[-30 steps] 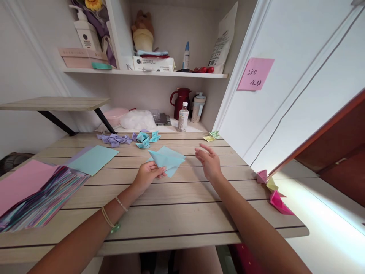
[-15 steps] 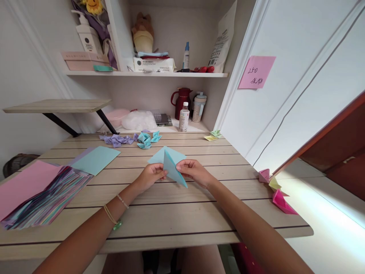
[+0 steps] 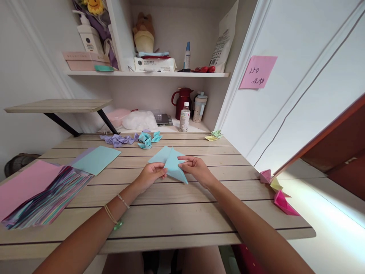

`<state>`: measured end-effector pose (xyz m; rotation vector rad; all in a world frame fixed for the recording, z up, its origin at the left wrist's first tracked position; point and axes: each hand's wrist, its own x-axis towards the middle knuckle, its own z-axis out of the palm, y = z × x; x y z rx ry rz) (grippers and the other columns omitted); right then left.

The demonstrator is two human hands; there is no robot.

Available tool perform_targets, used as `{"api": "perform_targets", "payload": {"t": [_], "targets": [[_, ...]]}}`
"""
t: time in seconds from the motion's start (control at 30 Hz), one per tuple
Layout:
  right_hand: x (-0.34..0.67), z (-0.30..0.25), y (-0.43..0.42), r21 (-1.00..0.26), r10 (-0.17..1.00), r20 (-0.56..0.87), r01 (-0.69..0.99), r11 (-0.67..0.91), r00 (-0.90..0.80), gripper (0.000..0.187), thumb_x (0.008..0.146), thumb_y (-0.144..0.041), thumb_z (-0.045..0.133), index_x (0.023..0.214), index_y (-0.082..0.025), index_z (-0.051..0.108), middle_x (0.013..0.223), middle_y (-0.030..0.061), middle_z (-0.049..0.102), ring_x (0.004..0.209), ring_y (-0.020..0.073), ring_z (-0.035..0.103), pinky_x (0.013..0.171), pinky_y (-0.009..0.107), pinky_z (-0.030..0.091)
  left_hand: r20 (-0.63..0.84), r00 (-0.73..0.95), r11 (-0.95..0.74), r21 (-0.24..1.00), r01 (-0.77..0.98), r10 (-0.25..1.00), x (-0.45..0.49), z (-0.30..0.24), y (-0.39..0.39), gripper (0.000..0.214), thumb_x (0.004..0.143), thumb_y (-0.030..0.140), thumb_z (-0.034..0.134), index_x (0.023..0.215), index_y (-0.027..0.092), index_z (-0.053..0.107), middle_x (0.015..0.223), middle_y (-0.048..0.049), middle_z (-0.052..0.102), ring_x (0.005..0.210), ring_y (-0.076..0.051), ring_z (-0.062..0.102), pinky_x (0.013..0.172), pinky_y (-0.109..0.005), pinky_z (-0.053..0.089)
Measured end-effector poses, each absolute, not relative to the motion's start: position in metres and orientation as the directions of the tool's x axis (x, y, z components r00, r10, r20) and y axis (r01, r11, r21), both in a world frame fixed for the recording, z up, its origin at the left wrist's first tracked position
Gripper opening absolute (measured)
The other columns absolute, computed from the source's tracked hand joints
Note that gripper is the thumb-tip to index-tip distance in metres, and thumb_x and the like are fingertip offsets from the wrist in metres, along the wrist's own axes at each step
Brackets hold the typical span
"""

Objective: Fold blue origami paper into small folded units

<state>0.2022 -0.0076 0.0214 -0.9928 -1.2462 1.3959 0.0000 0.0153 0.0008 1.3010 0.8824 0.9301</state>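
A light blue sheet of origami paper (image 3: 174, 167), partly folded, is held over the middle of the slatted table. One flap stands up with its point toward me, and the rest spreads out behind it. My left hand (image 3: 150, 176) pinches the paper's left side between thumb and fingers. On the right, my right hand (image 3: 196, 170) has the flap's edge between its thumb and fingers. Its fingertips are partly hidden behind the paper.
A thick stack of coloured paper (image 3: 42, 194) lies at the left, beside a loose blue sheet (image 3: 98, 160). Folded purple pieces (image 3: 118, 140) and blue pieces (image 3: 145, 140) sit at the back. Pink paper shapes (image 3: 285, 204) line the right edge. A bottle (image 3: 184, 117) stands behind.
The raised blue flap has swung over to the right and shows more of its face. My right hand has shifted slightly right with it; my left hand keeps its place.
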Motion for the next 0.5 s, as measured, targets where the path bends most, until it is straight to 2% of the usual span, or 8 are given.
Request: {"api": "perform_targets", "payload": {"t": [0.07, 0.17, 0.37, 0.5], "targets": [[0.2023, 0.0222, -0.0084, -0.994, 0.987, 0.046, -0.105, 0.03, -0.154, 0.047, 0.058, -0.032, 0.076, 0.099, -0.016, 0.062, 0.059, -0.002, 0.064, 0.056, 0.0118, 0.055, 0.065, 0.029, 0.045, -0.02, 0.385, 0.038, 0.999, -0.039, 0.923, 0.0009, 0.0009, 0.0148, 0.027, 0.062, 0.032, 0.074, 0.08, 0.014, 0.065, 0.06, -0.0005, 0.063, 0.055, -0.01, 0.054, 0.059, -0.022, 0.044], [0.2017, 0.0233, -0.0098, -0.993, 0.99, 0.013, -0.116, -0.004, -0.142, 0.049, 0.053, -0.029, 0.08, 0.097, -0.017, 0.06, 0.059, -0.0011, 0.066, 0.055, 0.0124, 0.057, 0.062, 0.028, 0.045, -0.037, 0.395, 0.056, 0.998, -0.034, 0.918, 0.0017, 0.0003, 0.0142, 0.025, 0.062, 0.033, 0.073, 0.077, 0.013, 0.066, 0.06, -0.0014, 0.063, 0.055, -0.01, 0.055, 0.059, -0.022, 0.045], [0.1976, 0.0199, -0.0125, -0.91, 0.948, -0.112, -0.353, -0.219, -0.299, 0.04, 0.053, -0.029, 0.08, 0.087, -0.017, 0.062, 0.06, -0.0027, 0.064, 0.056, 0.0107, 0.059, 0.06, 0.024, 0.048, -0.053, 0.383, 0.105, 0.988, -0.115, 0.922, 0.0013, -0.0019, 0.0145, 0.027, 0.058, 0.032, 0.077, 0.072, 0.013, 0.065, 0.058, -0.0009, 0.062, 0.053, -0.009, 0.056, 0.057, -0.021, 0.045], [0.194, 0.0144, -0.0141, -0.852, 0.907, -0.133, -0.421, -0.311, -0.4, 0.041, 0.053, -0.028, 0.08, 0.087, -0.017, 0.062, 0.068, -0.0012, 0.064, 0.06, 0.0101, 0.059, 0.062, 0.023, 0.049, -0.058, 0.406, 0.122, 0.983, -0.135, 0.912, 0.0012, -0.001, 0.0129, 0.026, 0.058, 0.031, 0.077, 0.072, 0.012, 0.065, 0.059, -0.001, 0.062, 0.055, -0.009, 0.056, 0.058, -0.022, 0.046]]}}
